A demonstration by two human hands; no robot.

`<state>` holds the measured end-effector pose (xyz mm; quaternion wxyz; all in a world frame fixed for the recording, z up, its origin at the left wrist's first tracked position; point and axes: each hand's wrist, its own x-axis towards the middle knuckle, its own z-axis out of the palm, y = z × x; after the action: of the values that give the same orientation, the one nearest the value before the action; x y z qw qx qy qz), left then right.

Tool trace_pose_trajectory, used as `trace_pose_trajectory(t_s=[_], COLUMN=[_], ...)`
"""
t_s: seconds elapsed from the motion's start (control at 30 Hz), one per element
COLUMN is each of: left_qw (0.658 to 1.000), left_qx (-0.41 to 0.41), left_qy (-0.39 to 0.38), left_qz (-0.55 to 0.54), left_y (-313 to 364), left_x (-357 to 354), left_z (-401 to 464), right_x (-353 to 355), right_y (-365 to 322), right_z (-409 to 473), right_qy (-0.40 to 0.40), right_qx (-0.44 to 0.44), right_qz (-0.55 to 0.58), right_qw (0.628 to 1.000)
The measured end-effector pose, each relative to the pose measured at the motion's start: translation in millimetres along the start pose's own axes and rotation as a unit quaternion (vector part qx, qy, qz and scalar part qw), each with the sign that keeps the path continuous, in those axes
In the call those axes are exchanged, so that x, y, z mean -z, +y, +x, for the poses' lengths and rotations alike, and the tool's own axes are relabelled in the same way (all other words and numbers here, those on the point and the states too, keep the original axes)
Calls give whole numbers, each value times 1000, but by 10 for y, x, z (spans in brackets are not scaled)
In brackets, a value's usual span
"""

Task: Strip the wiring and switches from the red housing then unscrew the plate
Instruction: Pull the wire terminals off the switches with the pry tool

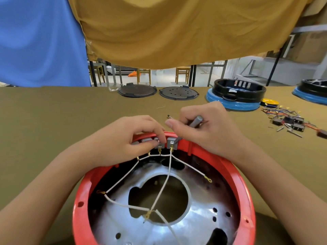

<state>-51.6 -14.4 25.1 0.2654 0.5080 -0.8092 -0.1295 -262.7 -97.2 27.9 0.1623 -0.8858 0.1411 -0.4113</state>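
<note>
Head view, looking down on a table [53, 121] draped in olive cloth. Red housing [235, 175] lying open side up at the near edge, round, with a shiny metal plate [198, 216] seated in its floor; large central hole and several small holes in that plate. Row of grey switches [170, 142] set along the far inner wall of the housing, brass tabs pointing inward. White wires [123, 177] running from those tabs across the plate, some ending in brass ring lugs. Left hand [123, 138] resting on the far rim, fingertips pinched together on one switch left of the middle. Right hand [207, 128] just beside it, closed around a grey-handled tool [195, 121], shaft angled down against the outer side of the neighbouring switch; tip hidden, so type of tool not clear. Farther back on the table: two dark round lids [137, 91] side by side, a black ring-shaped housing [238, 91] on blue wrap, and, at the right, a loose heap of coloured wires and black switches [288, 121]. Mustard cloth [177, 32] and blue cloth [35, 41] hanging behind the table.
</note>
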Motion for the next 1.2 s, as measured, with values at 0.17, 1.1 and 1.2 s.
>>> trace_pose_trajectory(t_s=[0.17,1.1,1.2], left_qw=[1000,997,996], left_qx=[3,12,9], left_qy=[-9,-61,-76], left_qz=[7,41,37], left_y=[28,69,71], left_x=[33,-11,0], left_z=[-19,-79,-92], right_x=[32,-52,-47], right_y=[-60,-90,-71], right_z=[-28,23,31], right_qy=[-16,32,21], right_qx=[67,-47,-62], right_qz=[-91,-2,10], right_qw=[993,998,998])
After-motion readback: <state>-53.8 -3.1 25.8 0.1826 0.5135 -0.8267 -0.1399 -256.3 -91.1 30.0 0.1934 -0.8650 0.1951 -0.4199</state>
